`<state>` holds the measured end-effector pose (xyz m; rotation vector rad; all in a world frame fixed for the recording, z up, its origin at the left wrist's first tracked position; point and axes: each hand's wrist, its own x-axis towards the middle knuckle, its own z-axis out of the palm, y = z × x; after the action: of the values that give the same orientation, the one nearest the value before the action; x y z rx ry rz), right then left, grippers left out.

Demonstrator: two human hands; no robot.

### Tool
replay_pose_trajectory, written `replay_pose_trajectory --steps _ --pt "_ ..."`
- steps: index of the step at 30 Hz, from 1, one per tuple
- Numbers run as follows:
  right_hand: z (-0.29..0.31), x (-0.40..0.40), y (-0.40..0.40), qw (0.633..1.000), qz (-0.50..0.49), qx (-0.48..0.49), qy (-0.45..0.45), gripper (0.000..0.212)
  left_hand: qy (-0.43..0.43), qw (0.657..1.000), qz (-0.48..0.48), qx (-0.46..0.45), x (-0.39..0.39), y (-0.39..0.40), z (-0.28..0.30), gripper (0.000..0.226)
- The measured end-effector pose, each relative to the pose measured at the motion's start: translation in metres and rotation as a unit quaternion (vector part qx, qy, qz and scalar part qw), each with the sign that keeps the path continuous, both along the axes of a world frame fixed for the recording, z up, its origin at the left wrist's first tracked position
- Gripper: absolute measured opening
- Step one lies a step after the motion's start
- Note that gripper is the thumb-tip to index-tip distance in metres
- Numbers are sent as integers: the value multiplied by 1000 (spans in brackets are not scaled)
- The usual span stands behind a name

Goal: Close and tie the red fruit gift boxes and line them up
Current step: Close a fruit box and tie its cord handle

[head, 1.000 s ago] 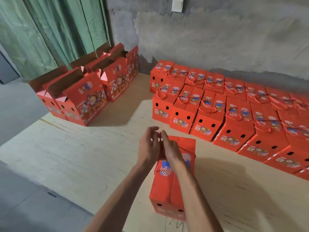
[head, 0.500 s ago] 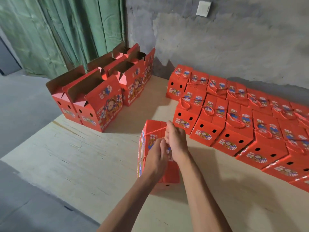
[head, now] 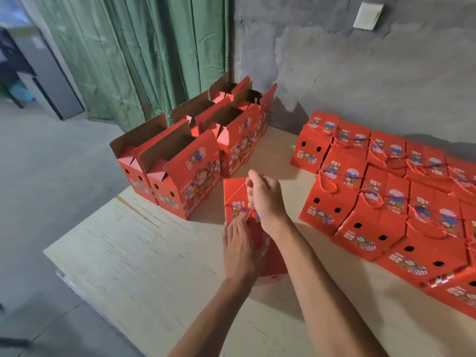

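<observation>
A closed red gift box (head: 235,194) stands on the plywood table (head: 144,258) in front of me. A red cord (head: 238,189) runs over its top. My right hand (head: 265,199) is above the box, its fingers curled round the cord and pulling it taut. My left hand (head: 240,247) lies against the near side of the box, fingertips at the cord's lower end near the top edge. Whether it pinches the cord I cannot tell.
Several open red boxes (head: 180,166) with raised flaps stand at the back left. Rows of closed, tied boxes (head: 381,202) fill the right side along the grey wall (head: 360,73). A green curtain (head: 144,52) hangs behind. The table's left edge drops to a concrete floor (head: 38,202).
The box has been turned and slid further from me. My right hand rose and pulled the cord up; my left hand dropped to the box's near side.
</observation>
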<state>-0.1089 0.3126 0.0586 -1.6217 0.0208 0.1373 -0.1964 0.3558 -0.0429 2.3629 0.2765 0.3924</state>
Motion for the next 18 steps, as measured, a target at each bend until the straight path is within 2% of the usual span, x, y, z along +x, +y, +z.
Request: replay_pose_trajectory --steps 5,10,15,18 --pt "-10 38 9 1000 -12 8 26 38 -5 999 -37 -16 42 22 -21 62" --pt "-12 84 6 997 -68 -23 36 36 -26 995 -98 -4 100 34 -36 67" --pt "-4 144 -11 992 -117 -6 44 37 -44 985 -165 -4 178 31 -27 59" --pt "4 187 -24 988 -147 -14 40 33 -52 978 -202 -8 229 21 -20 62"
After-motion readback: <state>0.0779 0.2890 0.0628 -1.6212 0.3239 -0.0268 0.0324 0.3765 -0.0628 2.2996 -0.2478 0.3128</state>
